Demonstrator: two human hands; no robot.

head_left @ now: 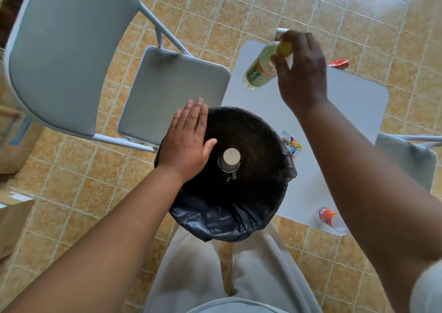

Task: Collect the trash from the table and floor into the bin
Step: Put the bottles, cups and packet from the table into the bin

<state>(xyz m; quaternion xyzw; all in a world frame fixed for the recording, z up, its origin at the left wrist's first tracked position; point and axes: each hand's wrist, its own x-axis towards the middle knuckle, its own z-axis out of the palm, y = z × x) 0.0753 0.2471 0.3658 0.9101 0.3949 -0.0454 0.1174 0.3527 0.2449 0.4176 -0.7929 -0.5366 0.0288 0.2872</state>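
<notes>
Your right hand (302,73) pinches the green-labelled clear plastic bottle (262,70) by its yellow cap at the white table's (354,107) far edge; lift it clear, then drop it into the black-lined round bin (229,207). Left hand (189,143) lies flat and released on the rim.

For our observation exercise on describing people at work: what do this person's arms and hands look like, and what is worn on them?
Both forearms are bare, with no sleeves, gloves, watch or bracelets visible. The left hand and right hand show no rings. A bit of pale fabric shows at the lower right edge, perhaps a short sleeve.
</notes>
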